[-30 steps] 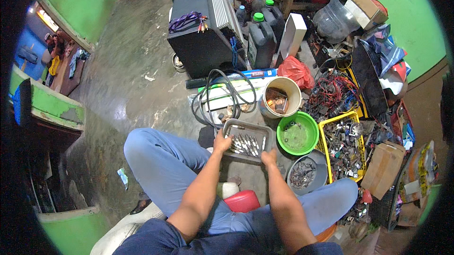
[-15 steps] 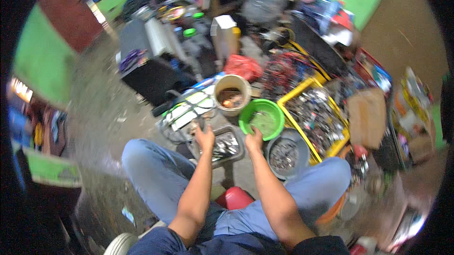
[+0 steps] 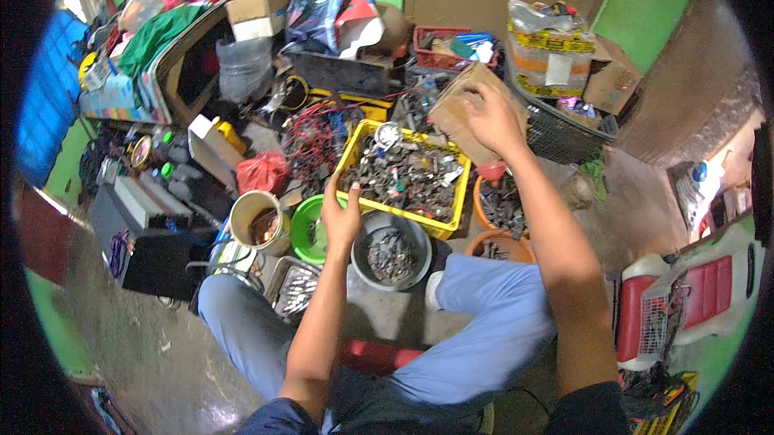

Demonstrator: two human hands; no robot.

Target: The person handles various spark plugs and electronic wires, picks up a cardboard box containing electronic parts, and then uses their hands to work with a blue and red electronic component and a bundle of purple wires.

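My left hand (image 3: 342,221) is upright with the thumb apart from the fingers, beside the left edge of the yellow crate (image 3: 461,201). Nothing shows in it. Further right, my right hand (image 3: 496,122) reaches over a brown cardboard piece (image 3: 457,116), its fingers curved with a gap between them and no object visible. Mixed dark and metallic scrap parts (image 3: 407,173) fill the crate. A grey basin (image 3: 360,267) of dark small parts stands in front of it. Left of the basin are a green bowl (image 3: 298,231), partly behind my left hand, and a metal tray (image 3: 280,275) of shiny pieces.
A whitish bucket (image 3: 235,221) with brownish contents stands left of the bowl. Orange tubs (image 3: 524,252) of dark parts lie beyond my right knee. Behind are tangled red wires (image 3: 310,141), a dark basket (image 3: 564,141) and a red crate (image 3: 427,58). A black box (image 3: 157,262) stands at left.
The view has swung to the right. My right hand has gone from the green bowl to over the cardboard. My left hand has left the metal tray's side for the yellow crate's edge.
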